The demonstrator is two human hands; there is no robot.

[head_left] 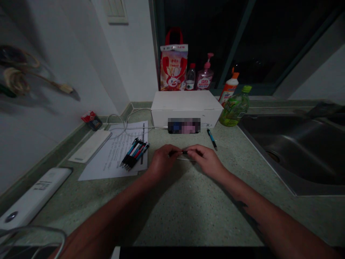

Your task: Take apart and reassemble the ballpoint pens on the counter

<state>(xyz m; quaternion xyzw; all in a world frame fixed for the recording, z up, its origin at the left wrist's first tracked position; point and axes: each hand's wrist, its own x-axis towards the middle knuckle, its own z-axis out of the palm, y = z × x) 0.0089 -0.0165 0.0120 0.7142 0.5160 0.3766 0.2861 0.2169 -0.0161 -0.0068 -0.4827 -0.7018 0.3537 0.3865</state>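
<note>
Over the middle of the counter, my left hand (pixel 163 160) and my right hand (pixel 205 158) meet with fingertips pinched. Between them shows a short dark, pen-like piece (pixel 184 152), mostly hidden by the fingers, and both hands seem to grip it. Just under the fingers lies a thin pale strip (pixel 185 159), whose kind I cannot make out. Beyond my right hand a blue and black pen (pixel 212 139) rests on the counter. To the left, a pile of several pens (pixel 134 154) in blue, red, white and black lies on a printed sheet (pixel 107 167).
A white box (pixel 185 100) stands at the back with a phone (pixel 184 126) leaning on its front. Bottles, including a green one (pixel 235 108), stand behind and beside it. At right is a steel sink (pixel 269 169); at left, a white power bank (pixel 90 145) and a long white device (pixel 40 194).
</note>
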